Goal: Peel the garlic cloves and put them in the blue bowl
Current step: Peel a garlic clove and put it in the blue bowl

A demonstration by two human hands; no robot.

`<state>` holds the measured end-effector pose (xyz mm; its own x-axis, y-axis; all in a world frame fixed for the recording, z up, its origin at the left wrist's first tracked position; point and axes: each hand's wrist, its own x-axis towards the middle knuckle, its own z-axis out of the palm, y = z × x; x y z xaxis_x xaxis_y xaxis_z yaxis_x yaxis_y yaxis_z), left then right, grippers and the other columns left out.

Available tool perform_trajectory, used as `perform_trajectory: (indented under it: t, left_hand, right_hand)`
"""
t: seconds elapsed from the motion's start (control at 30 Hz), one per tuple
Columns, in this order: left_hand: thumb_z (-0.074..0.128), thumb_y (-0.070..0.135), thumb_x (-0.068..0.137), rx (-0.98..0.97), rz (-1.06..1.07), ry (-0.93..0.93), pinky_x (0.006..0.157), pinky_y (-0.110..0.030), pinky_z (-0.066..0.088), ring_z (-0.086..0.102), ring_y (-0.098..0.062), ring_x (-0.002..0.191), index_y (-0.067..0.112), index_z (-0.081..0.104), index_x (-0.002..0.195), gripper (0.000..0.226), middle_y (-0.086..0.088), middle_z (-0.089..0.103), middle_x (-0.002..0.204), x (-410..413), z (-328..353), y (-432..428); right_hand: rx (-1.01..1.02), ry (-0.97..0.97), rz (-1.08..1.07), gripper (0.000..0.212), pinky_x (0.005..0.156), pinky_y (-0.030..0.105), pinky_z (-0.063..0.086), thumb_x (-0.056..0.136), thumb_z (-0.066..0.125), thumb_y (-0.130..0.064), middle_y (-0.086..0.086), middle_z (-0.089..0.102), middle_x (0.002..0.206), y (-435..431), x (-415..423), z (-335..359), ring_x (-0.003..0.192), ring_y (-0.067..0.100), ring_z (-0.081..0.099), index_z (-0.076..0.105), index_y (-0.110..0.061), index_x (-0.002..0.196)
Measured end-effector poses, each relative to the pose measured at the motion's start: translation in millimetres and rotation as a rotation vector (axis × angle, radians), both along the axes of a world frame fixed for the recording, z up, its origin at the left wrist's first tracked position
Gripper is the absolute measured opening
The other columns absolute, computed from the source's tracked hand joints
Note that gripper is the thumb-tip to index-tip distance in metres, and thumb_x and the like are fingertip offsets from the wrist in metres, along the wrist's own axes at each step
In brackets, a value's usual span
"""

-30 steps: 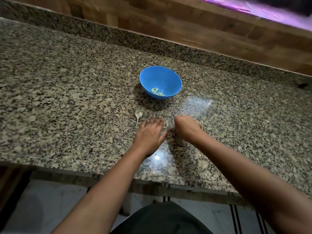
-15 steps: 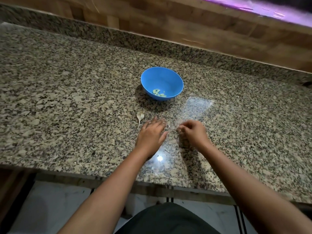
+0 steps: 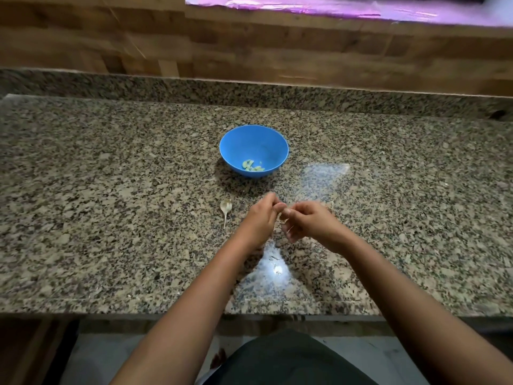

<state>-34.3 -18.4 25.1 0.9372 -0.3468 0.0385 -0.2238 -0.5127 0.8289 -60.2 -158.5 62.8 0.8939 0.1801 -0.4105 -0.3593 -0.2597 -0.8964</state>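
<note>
On granite counter [image 3: 111, 195], left hand [image 3: 261, 219], right hand [image 3: 309, 225] pinch garlic clove [image 3: 283, 216].

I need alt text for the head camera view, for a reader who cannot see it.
A person's left hand and right hand meet above a speckled granite counter, pinching what looks like a small pale garlic clove. Beyond them stands a round blue plastic bowl holding a few peeled cloves; a dry garlic stalk lies left of the hands.

Cloves [image 3: 252, 165] in bowl [image 3: 265, 141], stalk [image 3: 225, 208] before it.

Left hand [image 3: 261, 218], right hand [image 3: 308, 223] (clove [image 3: 282, 215] between)
</note>
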Motion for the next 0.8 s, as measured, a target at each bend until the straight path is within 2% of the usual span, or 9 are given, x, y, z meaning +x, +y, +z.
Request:
perform_trajectory:
  t: [0.13, 0.2, 0.3, 0.43, 0.5, 0.6, 0.63, 0.7, 0.8]
  left_hand:
    - [0.035, 0.022, 0.101, -0.031, -0.027, -0.066, 0.053, -0.01, 0.035, 0.045, -0.006, 0.065, 0.013, 0.043, 0.089, 0.017, 0.006, 0.048, 0.075, -0.4, 15.0, -1.2]
    - [0.033, 0.025, 0.102, -0.033, -0.016, -0.053, 0.05, -0.01, 0.035, 0.045, -0.003, 0.061, 0.018, 0.04, 0.083, 0.021, 0.009, 0.049, 0.071, -1.7, 20.1, -3.0]
    - [0.035, 0.02, 0.101, 0.037, 0.02, 0.012, 0.048, -0.013, 0.033, 0.044, -0.009, 0.063, 0.02, 0.038, 0.075, 0.026, 0.008, 0.046, 0.07, -0.4, 24.1, -7.4]
    - [0.033, 0.021, 0.102, 0.009, 0.075, 0.186, 0.057, -0.024, 0.036, 0.047, -0.012, 0.072, 0.012, 0.049, 0.087, 0.023, 0.001, 0.052, 0.083, -3.3, 24.0, -12.8]
    - [0.034, 0.013, 0.1, 0.032, 0.079, 0.135, 0.057, -0.02, 0.042, 0.045, -0.01, 0.07, 0.012, 0.046, 0.089, 0.017, 0.001, 0.052, 0.086, -8.0, 24.1, -13.5]
    - [0.037, 0.008, 0.098, 0.065, 0.074, -0.047, 0.051, -0.011, 0.037, 0.045, -0.011, 0.072, 0.014, 0.043, 0.086, 0.015, -0.001, 0.052, 0.086, -8.3, 20.1, -10.1]
    - [0.038, 0.008, 0.098, 0.076, 0.065, -0.082, 0.051, -0.011, 0.036, 0.045, -0.012, 0.073, 0.014, 0.042, 0.085, 0.015, -0.001, 0.053, 0.086, -7.2, 18.3, -9.3]
    - [0.037, 0.008, 0.098, 0.074, 0.061, -0.075, 0.054, -0.009, 0.034, 0.049, -0.012, 0.078, 0.014, 0.042, 0.085, 0.016, -0.002, 0.055, 0.091, -5.3, 15.4, -8.7]
    - [0.035, 0.013, 0.1, 0.07, 0.102, 0.071, 0.056, -0.008, 0.035, 0.05, -0.006, 0.075, 0.015, 0.048, 0.088, 0.018, 0.001, 0.055, 0.094, -2.6, 19.6, -10.5]
  right_hand:
    - [0.161, 0.027, 0.044, 0.021, 0.05, 0.026, 0.052, 0.099, 0.039, -0.015, 0.008, 0.057, 0.069, -2.9, 4.6, 12.2, 0.056, 0.019, 0.056, 0.053, 0.001, 0.096]
    - [0.121, -0.045, -0.01, 0.022, 0.045, 0.024, 0.047, 0.099, 0.04, -0.014, 0.006, 0.054, 0.065, -1.4, 3.8, 11.2, 0.053, 0.016, 0.052, 0.053, -0.001, 0.088]
    - [-0.178, -0.312, -0.061, 0.026, 0.047, 0.024, 0.04, 0.098, 0.044, -0.016, 0.004, 0.052, 0.066, 5.2, -0.5, 0.3, 0.055, 0.013, 0.046, 0.058, -0.001, 0.081]
    - [-0.681, -0.67, 0.074, 0.021, 0.055, 0.024, 0.037, 0.095, 0.045, -0.011, -0.004, 0.047, 0.066, 9.3, -5.8, -17.4, 0.057, 0.006, 0.04, 0.051, -0.009, 0.075]
    - [-0.578, -0.588, 0.014, 0.021, 0.052, 0.024, 0.037, 0.095, 0.046, -0.011, -0.003, 0.047, 0.064, 11.9, -4.9, -21.2, 0.054, 0.006, 0.038, 0.053, -0.005, 0.076]
    - [0.104, -0.134, -0.261, 0.027, 0.042, 0.024, 0.033, 0.097, 0.046, -0.013, 0.001, 0.044, 0.055, 17.5, -3.8, -11.8, 0.047, 0.011, 0.038, 0.055, -0.004, 0.073]
    - [0.201, -0.048, -0.29, 0.029, 0.04, 0.023, 0.032, 0.097, 0.045, -0.013, 0.0, 0.043, 0.054, 18.5, -2.8, -10.5, 0.045, 0.011, 0.037, 0.054, -0.005, 0.07]
    - [0.121, -0.075, -0.284, 0.029, 0.042, 0.024, 0.032, 0.096, 0.046, -0.012, 0.001, 0.044, 0.054, 19.9, -1.9, -13.4, 0.047, 0.012, 0.037, 0.054, -0.006, 0.069]
    - [-0.347, -0.419, -0.169, 0.02, 0.05, 0.027, 0.036, 0.092, 0.047, -0.006, 0.004, 0.052, 0.063, 19.1, -4.9, -24.0, 0.054, 0.011, 0.041, 0.058, -0.002, 0.076]
